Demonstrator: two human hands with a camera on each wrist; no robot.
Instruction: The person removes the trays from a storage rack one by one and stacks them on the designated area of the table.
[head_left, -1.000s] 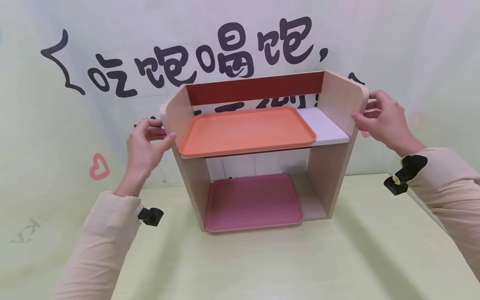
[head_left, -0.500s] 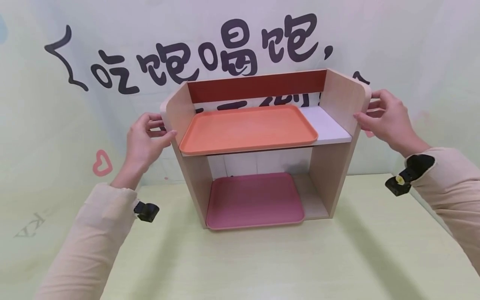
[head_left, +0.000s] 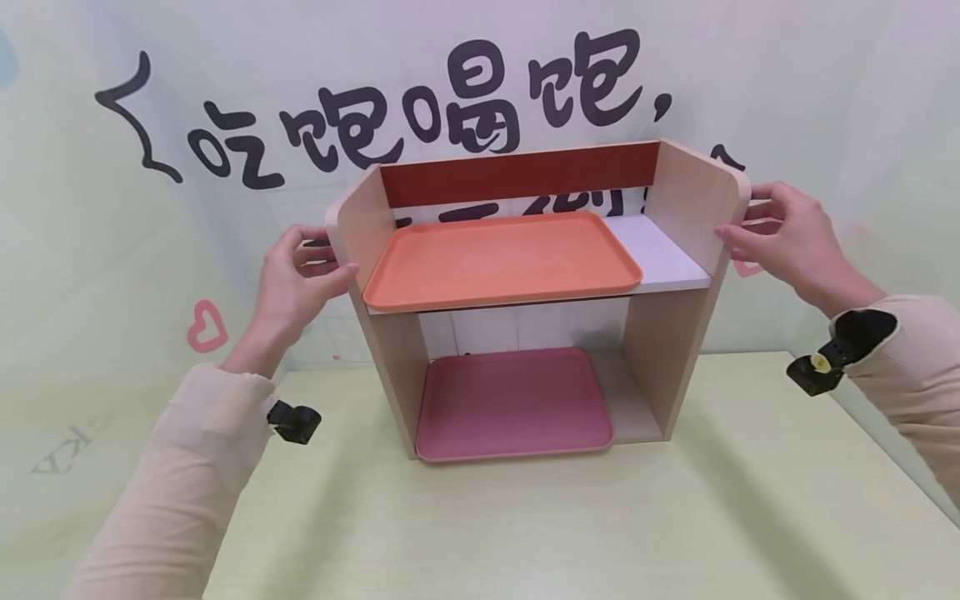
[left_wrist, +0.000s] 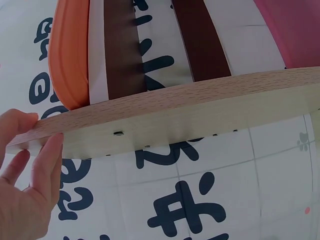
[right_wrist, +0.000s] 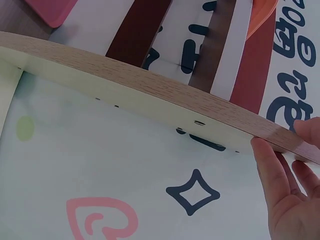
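A two-tier wooden shelf [head_left: 678, 358] stands upright on the table, its side panels in light wood grain. On its white upper board lies an orange tray [head_left: 502, 258], set toward the left. A pink tray [head_left: 513, 404] lies on the bottom board, also toward the left. My left hand [head_left: 288, 287] grips the upper front edge of the left side panel, thumb in front and fingers on the outer face. Across from it, my right hand [head_left: 795, 242] holds the right side panel's upper edge the same way. Both wrist views show thumb and fingers on either side of a panel edge.
The pale table [head_left: 525, 525] reaches forward from the shelf. Close behind stands a white wall covering [head_left: 225, 67] with large dark lettering. A red-brown back strip [head_left: 517, 175] spans the shelf's top. Each sleeve cuff carries a black wrist camera [head_left: 294, 422].
The shelf and both hands appear slightly farther right in the head view, along with the background lettering. Both hands keep their hold on the panels, and the trays stay in place on the boards.
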